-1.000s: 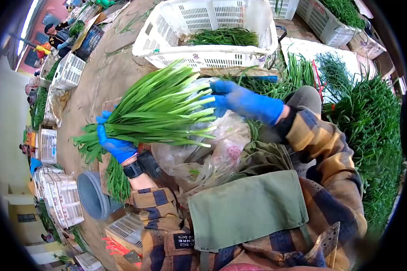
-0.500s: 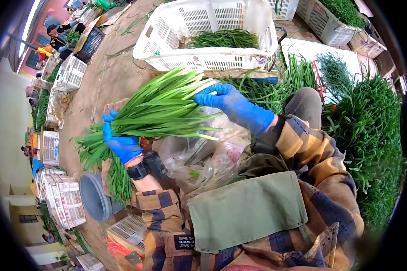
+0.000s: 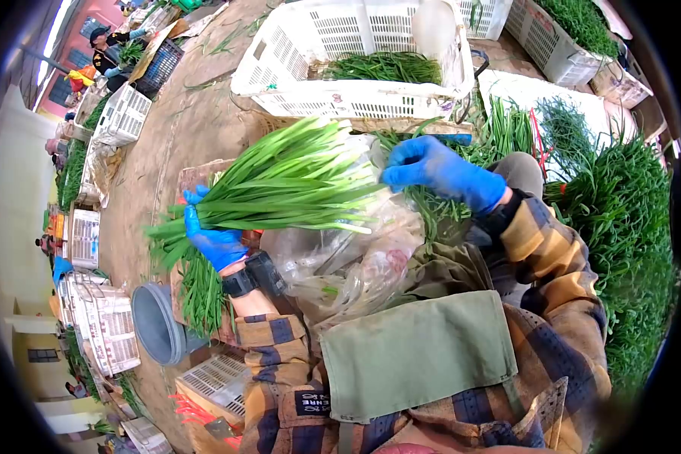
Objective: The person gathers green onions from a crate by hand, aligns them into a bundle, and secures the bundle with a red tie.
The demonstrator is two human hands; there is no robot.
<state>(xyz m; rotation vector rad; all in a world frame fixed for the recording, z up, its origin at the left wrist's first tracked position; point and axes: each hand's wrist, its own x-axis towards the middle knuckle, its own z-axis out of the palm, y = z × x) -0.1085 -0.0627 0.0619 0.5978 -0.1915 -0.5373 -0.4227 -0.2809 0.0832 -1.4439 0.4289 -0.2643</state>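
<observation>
My left hand (image 3: 213, 233), in a blue glove, is wrapped round a thick bunch of long green leafy stalks (image 3: 287, 185). The pale stalk ends point right, while the leaf tips hang down at the left. Just right of the pale ends is my right hand (image 3: 439, 172), also gloved in blue, with thumb and fingertips pinched together; anything between them is too small to make out. Beneath the bunch, crumpled clear plastic (image 3: 356, 265) lies over my lap.
Ahead stands a white crate (image 3: 371, 94) with greens inside. A grey bucket (image 3: 159, 325) is at the lower left, and a large heap of greens (image 3: 620, 250) lies at the right. A co-worker (image 3: 110, 57) sits at the upper left.
My right hand has moved right, away from the stalk ends. The bunch in my left hand now lies more level, its pale ends closer together. The view has shifted slightly.
</observation>
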